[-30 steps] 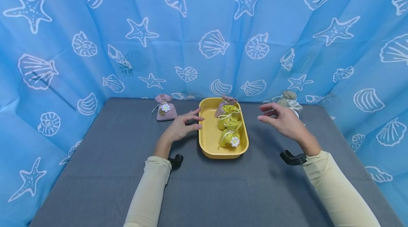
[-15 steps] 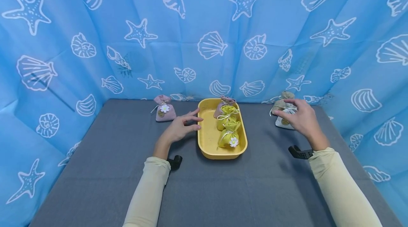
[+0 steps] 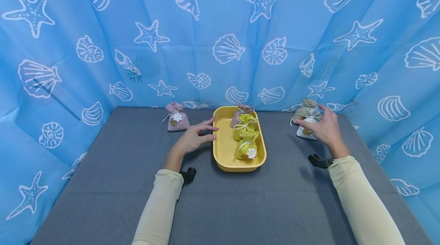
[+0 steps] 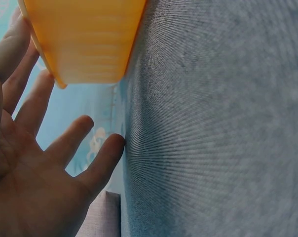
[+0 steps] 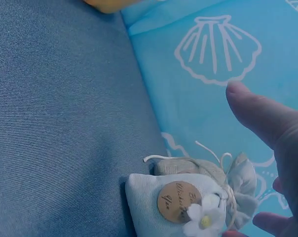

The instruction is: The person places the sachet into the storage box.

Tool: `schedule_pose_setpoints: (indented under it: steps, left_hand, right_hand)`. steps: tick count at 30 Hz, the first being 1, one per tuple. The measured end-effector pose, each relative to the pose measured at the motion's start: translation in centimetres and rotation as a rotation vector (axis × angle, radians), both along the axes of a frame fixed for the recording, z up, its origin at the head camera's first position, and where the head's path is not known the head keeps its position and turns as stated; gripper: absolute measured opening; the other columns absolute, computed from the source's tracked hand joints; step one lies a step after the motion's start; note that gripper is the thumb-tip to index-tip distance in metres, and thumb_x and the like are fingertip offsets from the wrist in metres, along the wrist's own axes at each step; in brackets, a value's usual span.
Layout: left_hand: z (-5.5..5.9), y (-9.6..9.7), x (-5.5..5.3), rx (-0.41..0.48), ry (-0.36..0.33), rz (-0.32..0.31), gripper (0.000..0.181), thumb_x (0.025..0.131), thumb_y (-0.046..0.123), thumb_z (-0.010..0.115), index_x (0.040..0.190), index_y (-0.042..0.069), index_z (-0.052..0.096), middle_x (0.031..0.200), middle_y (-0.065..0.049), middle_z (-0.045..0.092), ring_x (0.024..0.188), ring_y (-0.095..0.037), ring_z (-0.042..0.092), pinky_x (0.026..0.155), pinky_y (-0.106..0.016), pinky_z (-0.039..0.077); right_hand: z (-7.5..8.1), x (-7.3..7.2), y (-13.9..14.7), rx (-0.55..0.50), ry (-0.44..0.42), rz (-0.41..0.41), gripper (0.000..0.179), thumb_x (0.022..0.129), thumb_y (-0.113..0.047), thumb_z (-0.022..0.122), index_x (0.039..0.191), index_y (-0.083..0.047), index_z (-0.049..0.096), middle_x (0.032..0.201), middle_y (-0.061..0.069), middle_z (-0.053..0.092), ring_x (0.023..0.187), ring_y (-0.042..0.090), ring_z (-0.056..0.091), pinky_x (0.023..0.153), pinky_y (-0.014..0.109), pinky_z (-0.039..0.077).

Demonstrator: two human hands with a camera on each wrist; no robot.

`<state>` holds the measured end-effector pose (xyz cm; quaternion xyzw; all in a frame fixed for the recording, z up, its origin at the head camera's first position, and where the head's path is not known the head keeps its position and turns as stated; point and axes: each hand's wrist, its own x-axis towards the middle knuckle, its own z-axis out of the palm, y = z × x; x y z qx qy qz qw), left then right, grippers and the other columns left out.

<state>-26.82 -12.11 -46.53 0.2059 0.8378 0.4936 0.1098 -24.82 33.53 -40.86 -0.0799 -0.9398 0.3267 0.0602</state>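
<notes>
My left hand [image 3: 192,138] rests at the left rim of a yellow tray [image 3: 223,164]. Its fingers are spread, and in the left wrist view some fingertips touch the tray's rim. Two yellow drawstring pouches [image 3: 246,149] and a pinkish pouch [image 3: 235,119] stand along the tray's right side. Over at the right, my right hand [image 3: 326,126] hovers around the top of a white drawstring pouch [image 5: 149,205] with a round tag and a white flower. Thumb and fingers are apart, not closed on it. A beige pouch [image 3: 301,112] stands right behind the white one.
A pink pouch [image 3: 178,122] with a white flower sits on the grey table [image 3: 227,206] left of the tray, near the back edge. A blue curtain [image 3: 206,46] with shell prints hangs behind and at both sides.
My right hand has moved right, away from the tray's side to the white pouch, and has lowered around its top. The left hand has stayed at the tray's rim.
</notes>
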Motion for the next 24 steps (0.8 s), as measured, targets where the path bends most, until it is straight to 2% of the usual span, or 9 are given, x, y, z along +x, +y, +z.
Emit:
schedule_pose_setpoints:
  steps: [2, 5, 8, 9, 12, 14, 17, 20, 24]
  left_hand:
    - [0.0, 0.0, 0.0, -0.003, 0.002, 0.0, 0.04, 0.096, 0.032, 0.072, 0.134, 0.018, 0.069, 0.165, 0.017, 0.035, 0.161, -0.03, 0.016, 0.129, -0.056, 0.018]
    - [0.1, -0.1, 0.0, -0.002, 0.002, 0.001, 0.039, 0.097, 0.031, 0.071, 0.134, 0.018, 0.069, 0.165, 0.017, 0.035, 0.161, -0.03, 0.016, 0.129, -0.056, 0.017]
    - [0.0, -0.1, 0.0, -0.004, 0.002, 0.003, 0.039, 0.097, 0.032, 0.072, 0.133, 0.019, 0.069, 0.165, 0.017, 0.035, 0.161, -0.029, 0.016, 0.129, -0.055, 0.018]
    - [0.0, -0.1, 0.0, -0.003, 0.003, 0.001, 0.039, 0.097, 0.032, 0.072, 0.133, 0.019, 0.069, 0.165, 0.017, 0.034, 0.161, -0.03, 0.016, 0.129, -0.056, 0.018]
    - [0.0, -0.2, 0.0, -0.005, 0.002, 0.004, 0.038, 0.096, 0.032, 0.072, 0.133, 0.021, 0.069, 0.165, 0.018, 0.035, 0.161, -0.029, 0.016, 0.13, -0.055, 0.017]
    - [0.0, -0.2, 0.1, -0.006, 0.001, 0.006, 0.037, 0.096, 0.033, 0.072, 0.132, 0.022, 0.07, 0.164, 0.018, 0.035, 0.161, -0.028, 0.017, 0.13, -0.055, 0.016]
    - [0.0, -0.3, 0.1, -0.005, -0.003, 0.008, 0.037, 0.096, 0.033, 0.072, 0.132, 0.023, 0.07, 0.164, 0.019, 0.035, 0.161, -0.027, 0.016, 0.13, -0.055, 0.015]
    - [-0.1, -0.2, 0.0, 0.001, -0.003, 0.003, 0.039, 0.096, 0.033, 0.072, 0.133, 0.02, 0.069, 0.164, 0.018, 0.035, 0.161, -0.028, 0.016, 0.13, -0.056, 0.015]
    - [-0.1, -0.1, -0.1, 0.005, 0.0, -0.007, 0.041, 0.096, 0.034, 0.072, 0.133, 0.018, 0.069, 0.165, 0.017, 0.035, 0.161, -0.029, 0.016, 0.13, -0.056, 0.015]
  right_hand:
    - [-0.2, -0.1, 0.1, -0.004, -0.002, 0.003, 0.111, 0.091, -0.053, 0.072, 0.162, 0.002, 0.007, 0.165, 0.038, 0.005, 0.151, 0.058, 0.01, 0.109, 0.079, 0.028]
    - [-0.4, -0.1, 0.2, -0.007, -0.001, 0.002, 0.112, 0.09, -0.054, 0.071, 0.162, 0.003, 0.007, 0.158, 0.041, 0.022, 0.136, 0.056, 0.037, 0.102, 0.072, 0.04]
    - [-0.5, 0.1, 0.3, -0.038, -0.035, 0.003, 0.114, 0.091, -0.057, 0.069, 0.163, 0.001, 0.001, 0.156, 0.042, 0.026, 0.125, 0.055, 0.046, 0.096, 0.068, 0.045]
    - [-0.6, 0.1, 0.3, -0.052, -0.052, 0.004, 0.114, 0.092, -0.058, 0.068, 0.163, 0.0, 0.0, 0.156, 0.042, 0.027, 0.123, 0.055, 0.047, 0.096, 0.068, 0.046]
    - [-0.6, 0.2, 0.5, -0.089, -0.108, 0.013, 0.114, 0.094, -0.06, 0.063, 0.163, -0.003, -0.007, 0.161, 0.042, 0.015, 0.139, 0.059, 0.035, 0.104, 0.072, 0.04]
    - [-0.7, 0.2, 0.5, -0.094, -0.124, 0.02, 0.113, 0.094, -0.06, 0.062, 0.163, -0.003, -0.007, 0.161, 0.043, 0.016, 0.14, 0.059, 0.035, 0.105, 0.072, 0.04]
    - [-0.8, 0.2, 0.6, -0.069, -0.109, 0.036, 0.107, 0.096, -0.058, 0.06, 0.162, 0.002, 0.0, 0.158, 0.044, 0.021, 0.138, 0.058, 0.037, 0.105, 0.071, 0.041]
    - [-1.0, 0.2, 0.7, -0.031, -0.085, 0.04, 0.092, 0.102, -0.05, 0.056, 0.16, 0.007, 0.014, 0.155, 0.043, 0.028, 0.137, 0.058, 0.039, 0.105, 0.07, 0.041]
    - [-1.4, 0.4, 0.9, 0.027, -0.023, 0.022, 0.064, 0.106, -0.035, 0.053, 0.149, 0.01, 0.04, 0.142, 0.04, 0.048, 0.124, 0.053, 0.051, 0.09, 0.058, 0.049]
